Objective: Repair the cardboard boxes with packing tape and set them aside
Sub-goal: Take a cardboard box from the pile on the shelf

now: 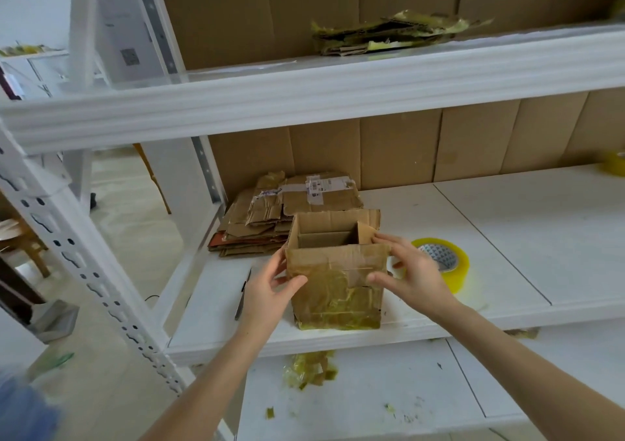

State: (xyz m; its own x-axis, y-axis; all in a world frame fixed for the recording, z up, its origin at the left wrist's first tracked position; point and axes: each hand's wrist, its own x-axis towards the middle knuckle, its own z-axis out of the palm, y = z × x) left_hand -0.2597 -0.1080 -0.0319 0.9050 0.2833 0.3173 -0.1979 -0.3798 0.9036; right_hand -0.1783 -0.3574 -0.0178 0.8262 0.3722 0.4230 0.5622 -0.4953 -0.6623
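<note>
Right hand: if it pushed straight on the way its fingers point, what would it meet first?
The cardboard box: the right hand touches its upper corner on that side, fingers pointing left across the open top. Depth beyond is unclear.

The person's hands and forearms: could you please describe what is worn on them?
Nothing is worn: the left hand and right hand have no gloves, rings, watch or bracelet showing, and the left forearm and right forearm are bare of sleeves down to the picture's lower edge.
</note>
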